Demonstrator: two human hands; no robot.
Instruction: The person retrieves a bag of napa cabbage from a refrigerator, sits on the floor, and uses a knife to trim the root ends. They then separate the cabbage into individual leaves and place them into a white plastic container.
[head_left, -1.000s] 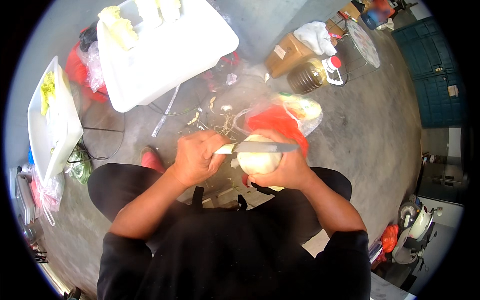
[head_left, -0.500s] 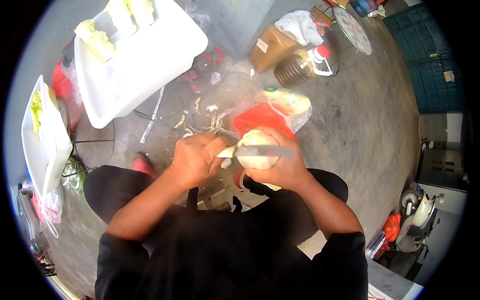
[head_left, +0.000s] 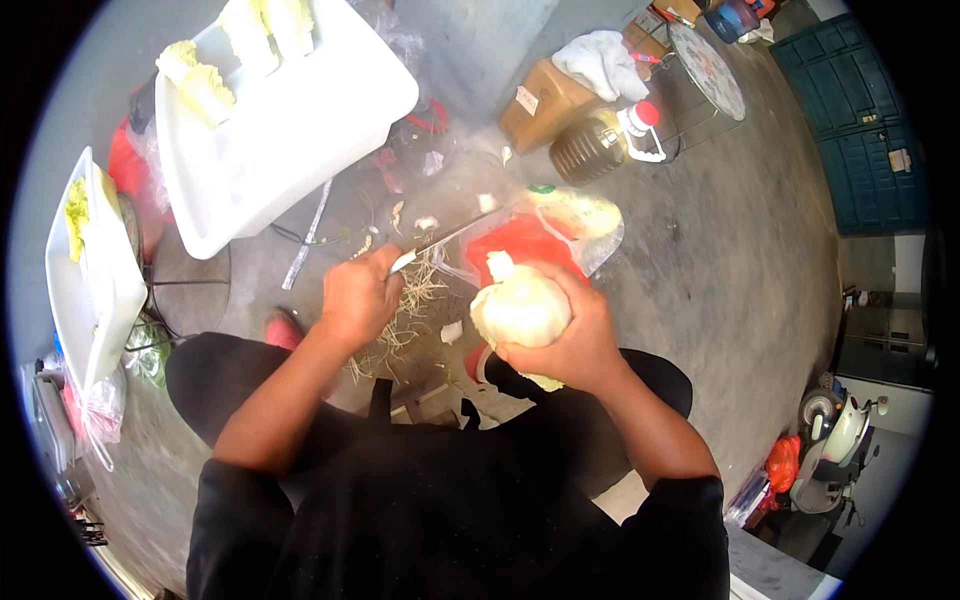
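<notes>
My left hand point(head_left: 362, 298) is closed round the pale handle of a knife point(head_left: 452, 234), whose blade points up and to the right, apart from the cabbage. In my right hand point(head_left: 585, 338) is a pale Chinese cabbage point(head_left: 525, 308), its rounded, cut-looking base turned up toward me. A small whitish lump point(head_left: 500, 265) sticks out at its far edge; whether it is still attached I cannot tell. Thin root-like scraps point(head_left: 415, 300) lie on the floor between my hands. Beyond the cabbage is a red and clear plastic bag point(head_left: 520, 238) with another cabbage point(head_left: 585, 213) at it.
At the upper left stands a white tub point(head_left: 290, 140) with several cabbage pieces point(head_left: 200, 85). A smaller white basin point(head_left: 95, 290) holds yellow-green leaves. A cardboard box point(head_left: 545, 105) and an oil jug point(head_left: 590, 148) stand beyond the bag. A scooter point(head_left: 835, 440) is at the right.
My left hand has drawn the knife off the cabbage, left and away from me. The cabbage has tipped, showing its base. A white piece now shows beyond the blade.
</notes>
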